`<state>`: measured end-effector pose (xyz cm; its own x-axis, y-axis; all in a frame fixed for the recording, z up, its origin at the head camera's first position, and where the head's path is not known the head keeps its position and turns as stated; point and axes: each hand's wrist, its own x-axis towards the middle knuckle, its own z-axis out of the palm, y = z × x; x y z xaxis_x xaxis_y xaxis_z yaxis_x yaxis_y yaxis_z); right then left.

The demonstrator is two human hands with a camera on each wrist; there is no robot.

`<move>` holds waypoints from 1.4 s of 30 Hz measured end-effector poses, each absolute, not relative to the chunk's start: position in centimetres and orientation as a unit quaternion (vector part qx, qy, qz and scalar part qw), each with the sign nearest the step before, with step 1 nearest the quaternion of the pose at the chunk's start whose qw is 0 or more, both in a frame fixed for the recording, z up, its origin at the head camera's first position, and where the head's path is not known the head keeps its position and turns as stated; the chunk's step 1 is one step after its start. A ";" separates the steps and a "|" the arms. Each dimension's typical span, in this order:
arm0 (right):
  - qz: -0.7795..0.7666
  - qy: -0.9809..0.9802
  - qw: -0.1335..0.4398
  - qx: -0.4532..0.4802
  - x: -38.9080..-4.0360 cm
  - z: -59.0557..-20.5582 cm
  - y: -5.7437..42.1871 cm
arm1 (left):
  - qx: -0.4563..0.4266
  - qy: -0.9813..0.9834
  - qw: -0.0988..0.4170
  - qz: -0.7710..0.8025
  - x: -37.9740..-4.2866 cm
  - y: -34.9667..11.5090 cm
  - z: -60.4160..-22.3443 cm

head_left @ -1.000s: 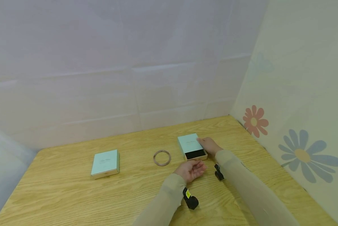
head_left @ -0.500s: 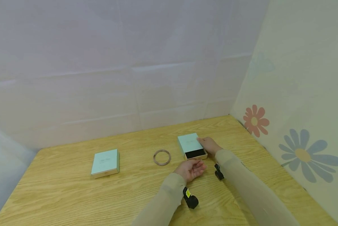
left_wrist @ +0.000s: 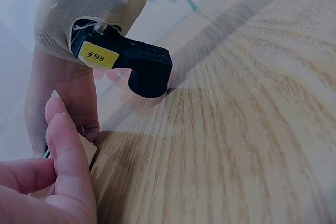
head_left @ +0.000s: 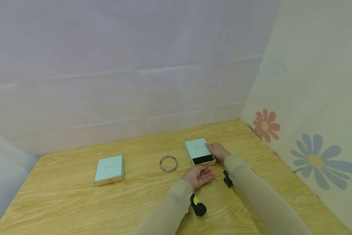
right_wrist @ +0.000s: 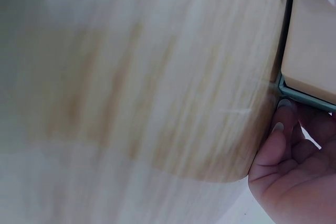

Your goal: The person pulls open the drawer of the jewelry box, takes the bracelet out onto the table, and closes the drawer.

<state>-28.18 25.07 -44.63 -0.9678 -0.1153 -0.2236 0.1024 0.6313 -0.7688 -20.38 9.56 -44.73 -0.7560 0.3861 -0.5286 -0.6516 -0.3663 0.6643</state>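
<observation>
A pale green drawer box [head_left: 198,148] lies at the right of the table, its drawer [head_left: 205,164] partly out with a black inside showing. My right hand [head_left: 219,151] grips the sleeve's right side; in the right wrist view, its fingertips [right_wrist: 279,127] press at the box's lower corner. At the drawer's front, my left hand [head_left: 197,177] has thumb and index together in a pinch, the other fingers loosely curled; what lies between the tips is hidden. Left of the box, a brownish-pink bangle [head_left: 168,170] lies flat.
A second pale green box [head_left: 109,168], shut, lies on the left of the wooden table [head_left: 140,199]. A pale wall covering [head_left: 170,81] rises behind the table, and a flower-patterned one [head_left: 315,98] stands along its right side.
</observation>
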 end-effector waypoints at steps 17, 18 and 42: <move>-0.419 0.901 0.117 -0.010 -28.2 -44.6 25.2 | -0.151 0.465 0.315 0.813 -20.5 9.6 -44.7; -0.419 0.900 0.117 -0.010 -28.2 -44.6 25.2 | -0.152 0.465 0.315 0.814 -20.5 9.6 -44.7; -0.419 0.901 0.113 -0.012 -27.9 -44.3 25.2 | -0.151 0.454 0.314 0.820 -20.9 9.8 -44.9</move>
<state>-27.92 25.22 -44.34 -0.9740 -0.1172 -0.1939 0.0726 0.6492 -0.7571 -20.90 9.81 -44.90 -0.7574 0.3773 -0.5329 -0.6519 -0.3904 0.6501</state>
